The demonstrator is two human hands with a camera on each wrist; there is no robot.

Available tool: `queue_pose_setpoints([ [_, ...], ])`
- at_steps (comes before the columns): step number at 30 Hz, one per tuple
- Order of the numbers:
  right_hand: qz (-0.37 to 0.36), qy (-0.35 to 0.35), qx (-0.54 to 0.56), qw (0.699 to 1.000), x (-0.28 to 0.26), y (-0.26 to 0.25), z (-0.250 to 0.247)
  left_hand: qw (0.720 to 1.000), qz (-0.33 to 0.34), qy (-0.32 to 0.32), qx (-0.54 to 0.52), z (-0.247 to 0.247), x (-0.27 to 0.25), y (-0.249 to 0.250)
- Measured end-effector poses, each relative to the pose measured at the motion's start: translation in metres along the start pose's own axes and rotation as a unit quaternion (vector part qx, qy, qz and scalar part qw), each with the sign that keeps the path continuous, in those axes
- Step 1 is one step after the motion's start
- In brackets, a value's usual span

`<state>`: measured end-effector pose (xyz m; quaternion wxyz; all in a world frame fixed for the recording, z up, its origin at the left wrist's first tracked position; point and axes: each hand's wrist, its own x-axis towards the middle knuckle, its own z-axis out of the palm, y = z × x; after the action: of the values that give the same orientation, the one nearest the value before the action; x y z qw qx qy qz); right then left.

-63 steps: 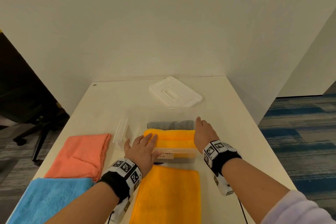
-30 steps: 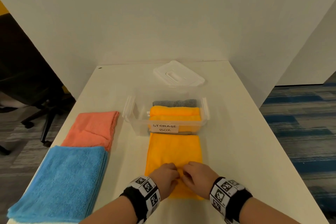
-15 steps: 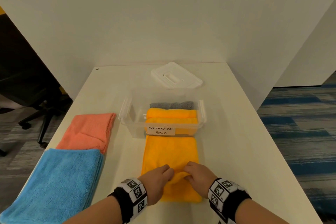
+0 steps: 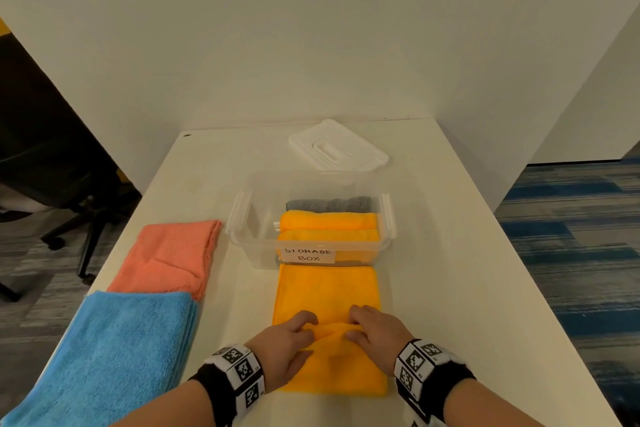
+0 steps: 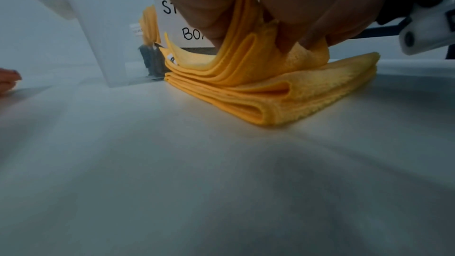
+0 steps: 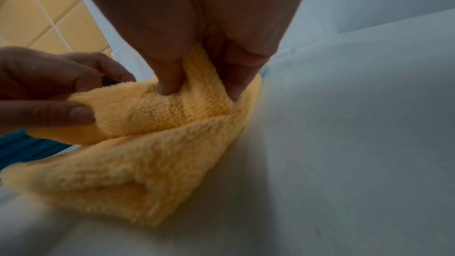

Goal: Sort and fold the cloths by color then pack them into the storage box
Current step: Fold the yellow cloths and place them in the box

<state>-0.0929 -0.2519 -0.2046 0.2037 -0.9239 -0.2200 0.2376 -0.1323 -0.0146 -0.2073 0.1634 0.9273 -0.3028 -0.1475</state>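
Observation:
A folded yellow cloth (image 4: 327, 291) lies on the table just in front of the clear storage box (image 4: 258, 250). My left hand (image 4: 294, 336) and right hand (image 4: 367, 326) sit side by side on it, each pinching a raised ridge of the top layers near its middle. From the left wrist, the yellow cloth (image 5: 268, 92) shows several stacked layers, the upper ones lifted between my fingers (image 5: 206, 17). In the right wrist view, my thumb and fingers (image 6: 167, 77) pinch the yellow cloth (image 6: 147, 143). Inside the box lie a folded yellow cloth (image 4: 329, 229) and a grey cloth (image 4: 330, 204).
A folded pink cloth (image 4: 169, 256) and a blue cloth stack (image 4: 110, 354) lie along the table's left side. The white lid (image 4: 337, 146) rests behind the box. A black office chair (image 4: 52, 163) stands left of the table; carpeted floor lies to the right.
Both hands left the box, came back to the near yellow cloth and pinched it. Over the last half second the pinched ridge has risen slightly and moved a little toward the box.

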Motion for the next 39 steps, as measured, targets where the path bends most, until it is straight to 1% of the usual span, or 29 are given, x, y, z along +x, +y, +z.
queue_pose_setpoints([
  [2,-0.007,-0.005,0.000,1.000,0.000,0.000,0.000,0.999,0.029,0.038,-0.016,0.003,-0.002,-0.002],
  [4,-0.008,-0.016,-0.001,1.000,-0.001,0.000,0.001,0.995,0.065,0.073,-0.003,0.008,-0.004,-0.007],
  [5,-0.005,-0.022,-0.008,1.000,-0.001,0.001,0.002,0.994,0.074,0.081,0.011,0.010,-0.005,-0.008],
  [7,-0.002,-0.029,-0.024,0.999,-0.001,0.000,0.004,0.991,0.080,0.095,0.045,0.013,-0.002,-0.011],
  [9,0.000,-0.026,-0.026,0.999,-0.001,-0.002,0.004,0.990,0.063,0.103,0.067,0.015,0.001,-0.012],
  [10,0.003,-0.026,-0.027,0.999,-0.001,-0.003,0.004,0.991,0.046,0.097,0.081,0.017,0.004,-0.014],
  [13,0.021,-0.024,-0.013,0.999,0.003,-0.003,0.004,0.991,-0.049,0.025,0.125,0.009,0.011,-0.009],
  [14,0.033,-0.027,0.001,0.999,0.005,-0.002,0.005,0.988,-0.063,0.015,0.139,0.006,0.013,-0.004],
  [17,0.076,-0.032,0.035,0.996,0.011,-0.001,0.004,0.990,-0.086,-0.041,0.108,0.000,0.019,0.003],
  [19,0.084,-0.040,0.044,0.995,0.014,-0.002,-0.002,0.985,-0.126,-0.088,0.073,-0.001,0.025,0.000],
  [20,0.082,-0.044,0.043,0.995,0.015,-0.002,-0.005,0.984,-0.135,-0.098,0.067,-0.004,0.026,0.000],
  [22,0.078,-0.052,0.032,0.995,0.019,-0.003,-0.010,0.983,-0.145,-0.098,0.046,-0.007,0.024,0.000],
  [24,0.076,-0.062,0.024,0.995,0.022,-0.003,-0.012,0.981,-0.144,-0.105,0.074,-0.011,0.025,-0.001],
  [25,0.075,-0.064,0.020,0.995,0.023,-0.003,-0.012,0.982,-0.131,-0.097,0.100,-0.013,0.026,0.001],
  [26,0.077,-0.065,0.018,0.995,0.024,-0.003,-0.012,0.984,-0.116,-0.069,0.119,-0.016,0.027,0.004],
  [27,0.079,-0.064,0.014,0.995,0.025,-0.004,-0.011,0.983,-0.095,-0.064,0.144,-0.017,0.029,0.008],
  [28,0.082,-0.066,0.009,0.994,0.026,-0.005,-0.012,0.979,-0.086,-0.074,0.170,-0.018,0.029,0.015],
  [30,0.084,-0.078,-0.018,0.993,0.028,-0.007,-0.014,0.978,-0.039,-0.061,0.194,-0.012,0.033,0.033],
  [31,0.085,-0.084,-0.036,0.992,0.029,-0.008,-0.015,0.983,-0.020,-0.065,0.172,-0.008,0.036,0.043],
  [32,0.086,-0.090,-0.051,0.991,0.030,-0.010,-0.017,0.987,-0.025,-0.078,0.140,-0.009,0.038,0.055],
  [34,0.082,-0.095,-0.064,0.990,0.030,-0.014,-0.019,0.982,-0.071,-0.123,0.125,-0.006,0.042,0.070],
  [35,0.082,-0.095,-0.063,0.990,0.029,-0.015,-0.020,0.980,-0.101,-0.129,0.111,-0.007,0.042,0.073],
  [37,0.085,-0.084,-0.046,0.992,0.028,-0.016,-0.020,0.977,-0.139,-0.128,0.094,-0.010,0.039,0.075],
  [39,0.086,-0.066,-0.020,0.994,0.026,-0.015,-0.019,0.977,-0.153,-0.109,0.100,-0.009,0.035,0.072],
])
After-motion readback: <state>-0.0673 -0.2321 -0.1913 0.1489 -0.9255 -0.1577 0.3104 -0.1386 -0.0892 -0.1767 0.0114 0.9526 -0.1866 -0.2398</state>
